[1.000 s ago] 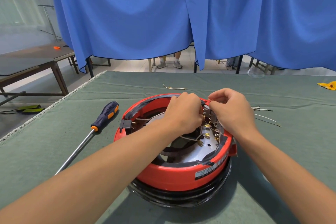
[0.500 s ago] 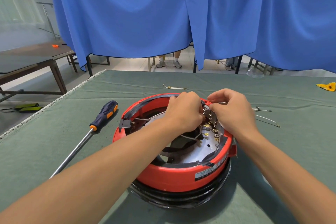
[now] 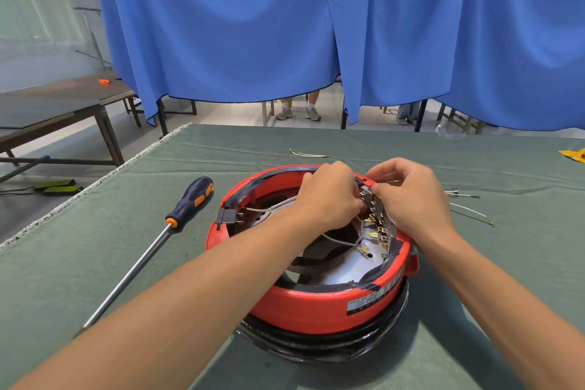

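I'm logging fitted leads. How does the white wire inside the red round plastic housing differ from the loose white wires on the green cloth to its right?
The white wire inside the red housing curves between the black socket and the left hand; the loose white wires lie nearly straight on the green cloth. The inside wire sits within the housing; the loose wires lie outside, untouched. Both are thin and white.

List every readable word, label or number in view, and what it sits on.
Black sticker on the red housing: white print, too blurred to read.
Black strip beside it on the rim: pale marks, unreadable.
Terminal row: no markings legible.
Screwdriver: no lettering visible.
No other text shows.
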Demonstrator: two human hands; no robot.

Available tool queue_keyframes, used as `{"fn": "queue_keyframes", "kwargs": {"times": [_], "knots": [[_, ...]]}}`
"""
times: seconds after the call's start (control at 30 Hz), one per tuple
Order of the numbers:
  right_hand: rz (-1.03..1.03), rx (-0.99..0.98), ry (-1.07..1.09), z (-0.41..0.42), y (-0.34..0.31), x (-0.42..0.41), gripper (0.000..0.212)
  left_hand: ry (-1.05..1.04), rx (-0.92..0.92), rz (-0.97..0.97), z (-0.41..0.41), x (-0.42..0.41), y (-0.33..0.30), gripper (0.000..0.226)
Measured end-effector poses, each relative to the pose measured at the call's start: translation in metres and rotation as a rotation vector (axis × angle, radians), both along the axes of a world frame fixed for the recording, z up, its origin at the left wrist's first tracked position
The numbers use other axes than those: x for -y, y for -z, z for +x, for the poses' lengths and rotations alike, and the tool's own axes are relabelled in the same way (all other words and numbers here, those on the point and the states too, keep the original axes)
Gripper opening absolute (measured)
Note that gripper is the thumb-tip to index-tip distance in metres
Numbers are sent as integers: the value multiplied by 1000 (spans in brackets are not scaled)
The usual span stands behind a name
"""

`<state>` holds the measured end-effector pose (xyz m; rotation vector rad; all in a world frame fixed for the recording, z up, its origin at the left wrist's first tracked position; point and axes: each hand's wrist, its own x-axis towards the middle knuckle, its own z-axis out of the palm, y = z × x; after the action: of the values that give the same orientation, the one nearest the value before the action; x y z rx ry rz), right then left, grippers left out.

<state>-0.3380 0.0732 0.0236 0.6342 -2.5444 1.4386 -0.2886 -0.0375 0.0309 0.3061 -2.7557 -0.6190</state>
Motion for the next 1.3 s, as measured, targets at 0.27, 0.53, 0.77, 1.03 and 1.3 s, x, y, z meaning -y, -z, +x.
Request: {"fn": "queue_keyframes", "kwargs": {"times": [0.27, 0.53, 0.77, 1.03, 1.3], "knots": [[-75, 26, -44, 0, 1, 2, 26, 3, -84, -89, 15, 2, -11, 18], [-145, 80, -95, 0, 2, 5, 28, -113, -8, -251, 22, -10, -20, 14], [-163, 76, -101, -2, 3, 5, 29, -31, 77, -57, 23, -10, -5, 16], [-176, 74, -109, -4, 6, 5, 30, 15, 99, -6, 21, -8, -1, 8], [-198, 110, -134, -5, 7, 5, 32, 16, 97, 0, 22, -1, -1, 9]]}}
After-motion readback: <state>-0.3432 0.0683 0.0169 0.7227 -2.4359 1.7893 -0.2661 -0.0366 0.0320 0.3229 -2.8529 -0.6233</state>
